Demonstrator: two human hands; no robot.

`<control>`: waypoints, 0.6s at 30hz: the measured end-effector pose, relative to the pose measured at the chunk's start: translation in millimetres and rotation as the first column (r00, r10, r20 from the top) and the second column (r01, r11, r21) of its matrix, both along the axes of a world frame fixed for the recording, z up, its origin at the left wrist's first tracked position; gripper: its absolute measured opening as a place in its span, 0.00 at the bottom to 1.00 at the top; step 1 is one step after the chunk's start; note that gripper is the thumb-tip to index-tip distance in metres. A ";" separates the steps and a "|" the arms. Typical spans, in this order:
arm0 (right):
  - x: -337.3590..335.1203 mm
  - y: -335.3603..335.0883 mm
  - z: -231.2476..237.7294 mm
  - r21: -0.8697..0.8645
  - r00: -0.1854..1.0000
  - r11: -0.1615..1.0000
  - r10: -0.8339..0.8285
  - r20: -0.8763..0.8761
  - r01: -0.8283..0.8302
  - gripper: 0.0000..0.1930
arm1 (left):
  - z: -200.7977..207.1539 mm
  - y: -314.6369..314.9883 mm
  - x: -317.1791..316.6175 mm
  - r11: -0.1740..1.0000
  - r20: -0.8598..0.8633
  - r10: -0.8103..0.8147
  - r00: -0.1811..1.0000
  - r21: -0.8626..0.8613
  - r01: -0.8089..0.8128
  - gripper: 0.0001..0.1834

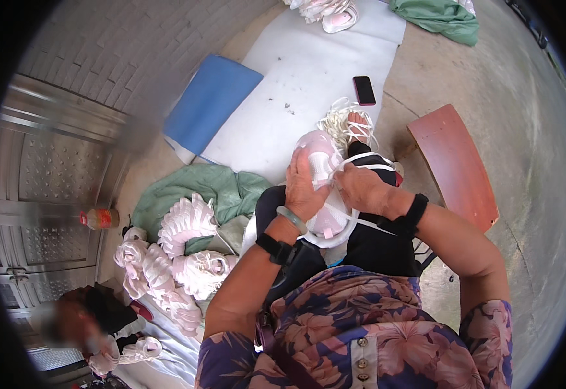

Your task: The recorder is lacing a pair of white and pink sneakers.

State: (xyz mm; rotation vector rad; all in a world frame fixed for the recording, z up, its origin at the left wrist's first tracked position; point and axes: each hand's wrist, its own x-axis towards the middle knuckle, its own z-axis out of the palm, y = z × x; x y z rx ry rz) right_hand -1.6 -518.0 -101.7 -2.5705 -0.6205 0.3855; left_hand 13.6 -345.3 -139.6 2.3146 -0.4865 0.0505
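Observation:
A pink and white sports shoe (324, 155) lies across my lap, toe pointing away from me. My left hand (306, 188) presses along its left side, fingers stretched over the upper and thumb near the lace opening. On the shoe's right side, my right hand (365, 189) is closed in a pinch on a white shoelace (359, 219) at the opening. That lace loops down over the pale sole and my dark trouser leg; its tip is hidden by my fingers. A tangle of white laces (335, 123) lies over my foot beyond the shoe.
Several pink and white shoes (189, 223) are heaped on a green sack (166, 185) at left. Ahead are a white sheet (296, 71), a blue board (213, 104) and a phone (364, 91). A reddish wooden stool (455, 162) stands at right. Another person (101, 318) sits lower left.

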 end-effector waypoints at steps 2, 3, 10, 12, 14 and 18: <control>-4.0 -3.6 -2.5 0.034 0.996 0.998 -0.040 -0.084 0.043 0.10 | 9.3 -4.7 -10.1 0.986 0.049 0.045 0.998 0.160 -0.052 0.47; -5.6 -6.2 -4.3 0.057 0.995 0.997 -0.052 -0.088 0.057 0.10 | 18.8 -9.2 -15.3 0.945 0.102 0.090 0.991 0.305 -0.117 0.45; 4.2 -21.4 -16.3 0.121 0.998 0.993 0.013 -0.068 -0.005 0.09 | 34.9 -21.8 -15.9 0.744 0.296 -0.501 0.813 0.628 0.230 0.08; 4.1 -21.8 -18.8 0.170 0.999 0.985 0.017 -0.045 -0.009 0.09 | 31.5 -23.3 -15.9 0.764 0.340 -0.482 0.808 0.614 0.198 0.03; 4.3 -24.0 -19.8 0.238 0.997 0.971 0.024 -0.076 -0.005 0.09 | 27.3 -27.3 -14.9 0.754 0.316 -0.482 0.817 0.625 0.203 0.02; -1.6 -23.1 -24.9 0.215 0.997 0.976 -0.034 -0.065 0.047 0.11 | 23.4 -37.6 -14.0 0.764 0.295 -0.439 0.849 0.620 0.179 0.02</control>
